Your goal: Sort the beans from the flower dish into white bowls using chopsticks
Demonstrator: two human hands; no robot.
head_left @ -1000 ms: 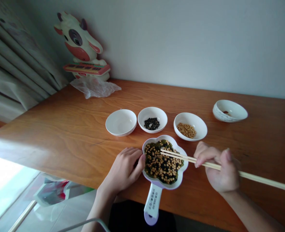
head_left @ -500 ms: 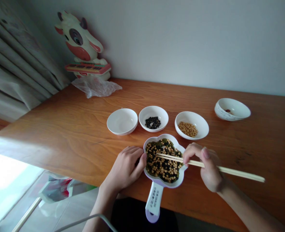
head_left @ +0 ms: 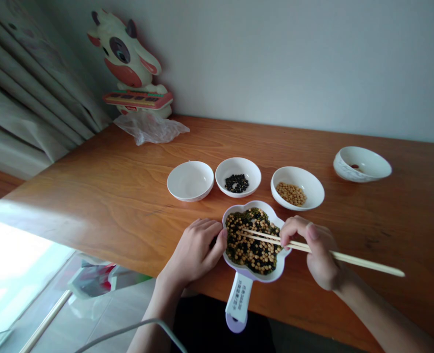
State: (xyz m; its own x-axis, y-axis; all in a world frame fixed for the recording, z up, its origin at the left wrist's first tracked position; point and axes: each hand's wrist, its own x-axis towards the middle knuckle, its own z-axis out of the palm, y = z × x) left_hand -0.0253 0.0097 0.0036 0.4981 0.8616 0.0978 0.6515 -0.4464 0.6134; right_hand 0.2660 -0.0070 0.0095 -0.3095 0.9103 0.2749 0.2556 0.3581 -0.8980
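A white and lilac flower-shaped pan (head_left: 254, 278) holds mixed soybeans, black beans and small green beans, its labelled handle pointing over the table's front edge. My left hand (head_left: 198, 250) grips the pan's left rim between thumb and curled fingers. In my right hand (head_left: 314, 250) is a pair of wooden chopsticks (head_left: 364, 264), their tips slightly apart among the beans. Behind the pan stand a bare white bowl (head_left: 190, 181), a bowl with black beans (head_left: 238, 177) and a bowl with soybeans (head_left: 297, 188).
Farther right, near the wall, another white bowl (head_left: 362, 164) has a few small brown pieces inside. A cow-shaped toy keyboard (head_left: 138, 98) and a crumpled plastic bag (head_left: 152, 128) occupy the back left corner of the wooden table (head_left: 128, 196). A grey cable (head_left: 136, 325) crosses my left forearm.
The chopstick tips have spread apart a little among the beans. The whole view has shifted slightly; the left hand keeps its place at the pan rim.
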